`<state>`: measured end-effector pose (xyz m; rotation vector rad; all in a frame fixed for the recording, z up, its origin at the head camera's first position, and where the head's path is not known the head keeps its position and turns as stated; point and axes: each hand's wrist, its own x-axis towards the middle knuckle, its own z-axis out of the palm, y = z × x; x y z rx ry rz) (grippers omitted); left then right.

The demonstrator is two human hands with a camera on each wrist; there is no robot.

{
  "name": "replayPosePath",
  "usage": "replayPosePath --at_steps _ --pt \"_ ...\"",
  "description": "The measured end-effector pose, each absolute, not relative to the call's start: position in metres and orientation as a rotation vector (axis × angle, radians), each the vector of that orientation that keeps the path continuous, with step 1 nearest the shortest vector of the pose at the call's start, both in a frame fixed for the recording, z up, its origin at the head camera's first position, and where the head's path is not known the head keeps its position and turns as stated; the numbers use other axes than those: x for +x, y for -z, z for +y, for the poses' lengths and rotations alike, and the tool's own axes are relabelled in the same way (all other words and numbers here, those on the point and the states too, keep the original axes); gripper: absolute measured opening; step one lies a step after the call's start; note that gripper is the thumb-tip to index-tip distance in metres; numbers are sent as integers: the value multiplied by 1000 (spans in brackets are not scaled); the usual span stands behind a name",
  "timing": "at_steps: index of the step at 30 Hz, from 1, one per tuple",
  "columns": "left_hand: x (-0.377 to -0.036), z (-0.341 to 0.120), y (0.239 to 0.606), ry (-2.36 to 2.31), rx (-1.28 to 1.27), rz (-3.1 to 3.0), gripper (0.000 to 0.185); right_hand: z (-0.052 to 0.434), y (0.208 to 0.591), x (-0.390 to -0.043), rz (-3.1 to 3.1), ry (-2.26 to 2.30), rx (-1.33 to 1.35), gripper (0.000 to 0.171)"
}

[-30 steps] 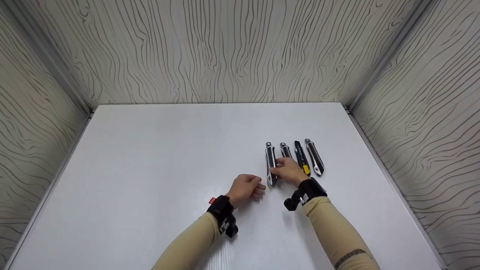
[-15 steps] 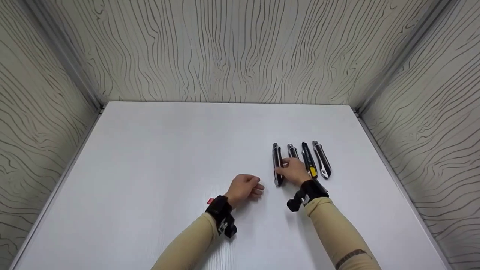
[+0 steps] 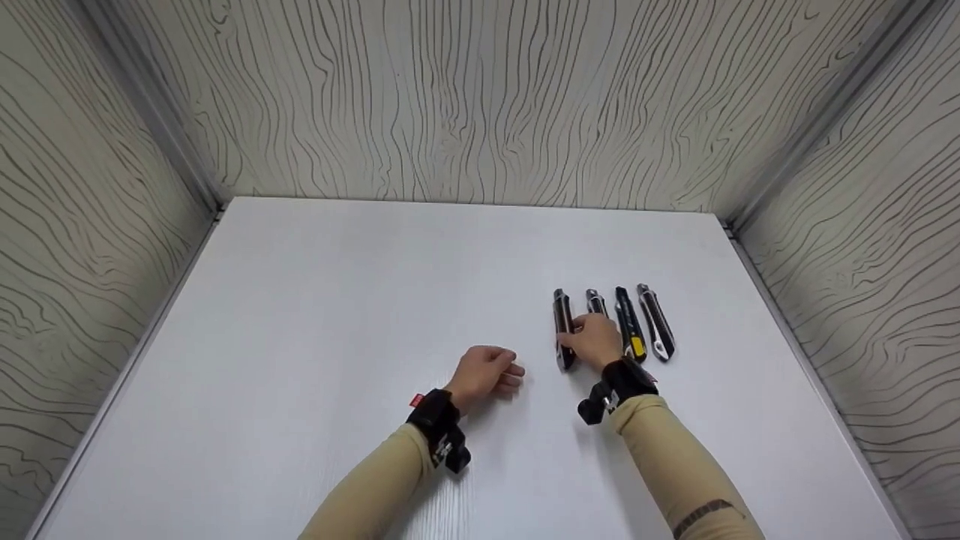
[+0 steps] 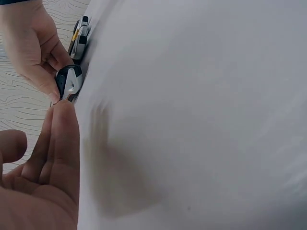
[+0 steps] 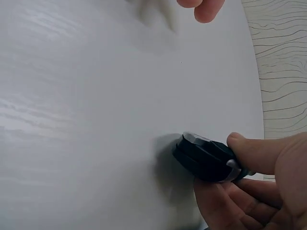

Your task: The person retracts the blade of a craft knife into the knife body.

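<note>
Several utility knives lie side by side on the white table [image 3: 337, 315], right of centre. My right hand [image 3: 596, 341] grips the leftmost knife [image 3: 562, 330], a black and silver one, thumb on its left side; in the right wrist view its dark end [image 5: 204, 155] sits between thumb and fingers. The second knife [image 3: 595, 301] is mostly hidden under that hand. A black and yellow knife [image 3: 630, 330] and a black and silver knife [image 3: 656, 330] lie to the right. My left hand [image 3: 487, 373] rests on the table with fingers loosely curled, holding nothing, a little left of the knives.
Wood-grain walls close the table in on the left, back [image 3: 480, 105] and right. The table's right edge runs close to the knives. Both wrists carry black strapped cameras [image 3: 442, 431].
The leftmost knife has turned from flat to on its edge in my right hand and sits straighter. The view has drifted, shifting everything slightly right. My left hand stays put.
</note>
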<state>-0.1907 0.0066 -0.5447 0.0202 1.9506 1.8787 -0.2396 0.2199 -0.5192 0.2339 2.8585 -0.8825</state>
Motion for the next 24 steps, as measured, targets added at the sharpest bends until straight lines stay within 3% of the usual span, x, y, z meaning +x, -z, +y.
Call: replayPosePath --at_steps 24 --pt "-194 -16 545 -1895 11 2009 36 231 524 -228 3064 786 228 44"
